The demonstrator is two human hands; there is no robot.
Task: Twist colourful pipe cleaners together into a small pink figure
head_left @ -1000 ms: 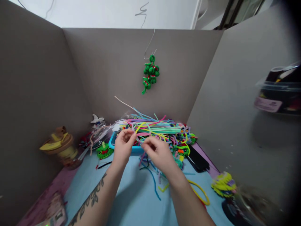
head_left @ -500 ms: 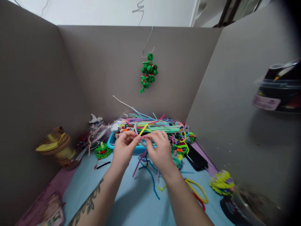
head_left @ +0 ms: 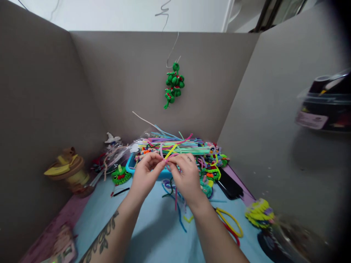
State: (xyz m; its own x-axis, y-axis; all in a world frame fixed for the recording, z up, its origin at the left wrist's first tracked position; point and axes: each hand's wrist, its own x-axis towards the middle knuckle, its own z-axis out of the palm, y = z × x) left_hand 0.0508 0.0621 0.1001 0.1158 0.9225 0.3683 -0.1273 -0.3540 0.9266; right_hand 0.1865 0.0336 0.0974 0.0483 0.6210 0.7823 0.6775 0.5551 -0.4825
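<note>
My left hand and right hand pinch thin, fuzzy stems between them, yellow one sticking up; blue tray just beyond both, knobbly green frog left of my left hand.

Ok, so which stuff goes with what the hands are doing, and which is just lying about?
Seems in use:
held strips
left hand
right hand
probably the strip pile and blue tray

Seems just lying about or hanging:
phone
green frog
pot
green toys
</note>
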